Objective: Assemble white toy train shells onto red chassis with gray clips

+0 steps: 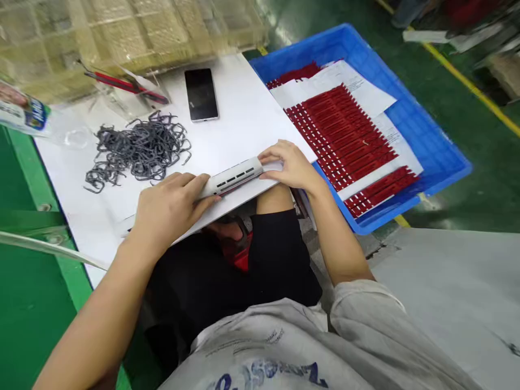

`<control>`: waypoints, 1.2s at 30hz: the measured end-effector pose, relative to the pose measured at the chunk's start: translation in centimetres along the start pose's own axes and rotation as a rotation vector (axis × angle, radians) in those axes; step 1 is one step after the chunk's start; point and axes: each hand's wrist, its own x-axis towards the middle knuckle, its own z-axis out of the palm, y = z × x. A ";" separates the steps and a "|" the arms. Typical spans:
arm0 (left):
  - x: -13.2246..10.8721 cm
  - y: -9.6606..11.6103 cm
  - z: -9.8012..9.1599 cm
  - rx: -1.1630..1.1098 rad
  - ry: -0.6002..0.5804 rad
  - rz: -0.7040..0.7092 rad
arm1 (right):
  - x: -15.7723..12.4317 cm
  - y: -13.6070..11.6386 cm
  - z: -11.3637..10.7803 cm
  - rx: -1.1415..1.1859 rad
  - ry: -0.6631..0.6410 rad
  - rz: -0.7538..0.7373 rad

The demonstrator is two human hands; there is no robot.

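While the left hand [170,208] curls its fingers over one end of a long white plastic bar with black slots [233,179], the right hand [288,165] grips the other end, both closed around it and pressing it against the near edge of a flat white board [244,119] resting across the person's lap. Just beyond the left hand lies a loose tangle of dark grey looped wire clips [138,149], with a black smartphone [201,95] and red-handled pliers [125,84] farther up the board. To the right, a blue plastic crate [406,108] holds rows of red comb-like plastic strips [341,135] on white paper sheets [353,81]. A green workbench edge [36,179] runs along the left, and a green floor with a yellow line [467,81] spreads beyond the crate
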 end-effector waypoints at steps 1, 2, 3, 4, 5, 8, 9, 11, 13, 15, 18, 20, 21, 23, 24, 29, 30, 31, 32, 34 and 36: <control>0.1 0.1 0.3 0.000 -0.009 -0.001 | 0.0 0.0 -0.1 0.001 -0.006 0.005; 0.1 0.2 0.6 -0.003 -0.015 0.000 | 0.0 0.0 -0.1 0.004 -0.011 0.011; 0.2 0.2 0.9 -0.007 -0.017 0.002 | 0.0 0.0 -0.1 0.009 -0.013 0.018; 0.3 0.2 1.1 -0.014 -0.017 0.007 | 0.0 0.0 -0.1 0.016 -0.014 0.025; 0.3 0.2 1.4 -0.023 -0.012 0.012 | -0.1 0.0 -0.2 0.025 -0.011 0.035; 0.5 0.0 2.1 -0.060 0.013 0.037 | -0.5 0.1 -0.5 0.068 -0.004 0.052; 0.6 0.0 2.2 -0.069 0.024 0.042 | -0.6 0.1 -0.7 0.087 -0.007 0.049; 0.5 0.0 2.5 -0.071 0.051 0.047 | -1.0 0.0 -1.2 0.116 -0.035 0.027; 0.4 0.4 2.8 -0.055 0.067 0.054 | -1.2 -0.1 -1.5 0.104 -0.078 -0.003; 0.5 0.8 2.9 -0.034 0.053 0.058 | -1.0 -0.4 -1.2 0.051 -0.114 -0.032; 1.0 1.3 2.7 -0.024 -0.017 0.042 | -0.2 -1.3 0.4 -0.027 -0.110 -0.071; 1.3 0.9 2.1 -0.055 -0.070 0.026 | 0.3 -2.2 1.4 -0.029 -0.084 -0.100; 1.1 0.5 1.7 -0.100 -0.101 0.017 | 0.2 -2.9 1.5 0.000 -0.071 -0.107; -0.2 -0.7 0.7 -0.287 -0.177 0.029 | -0.8 -4.3 1.1 0.108 -0.034 -0.074; -1.4 -1.4 0.2 -0.416 -0.211 0.055 | -1.8 -5.1 0.7 0.171 0.003 -0.028; -11.4 -2.4 -0.8 -0.851 -0.060 0.156 | -8.7 -7.6 -1.6 0.423 0.304 0.340; -13.4 -2.0 -0.5 -0.864 -0.003 0.149 | -9.9 -8.0 -1.5 0.475 0.325 0.422; -15.1 -1.5 -0.1 -0.869 0.045 0.141 | -10.9 -8.4 -1.3 0.526 0.323 0.498; -16.6 -0.9 0.3 -0.870 0.087 0.131 | -11.7 -8.8 -0.9 0.569 0.301 0.562; -18.9 0.1 1.2 -0.878 0.151 0.099 | -12.7 -9.9 0.0 0.619 0.231 0.630; -20.3 0.7 1.9 -0.911 0.182 0.068 | -13.0 -11.0 0.7 0.622 0.175 0.624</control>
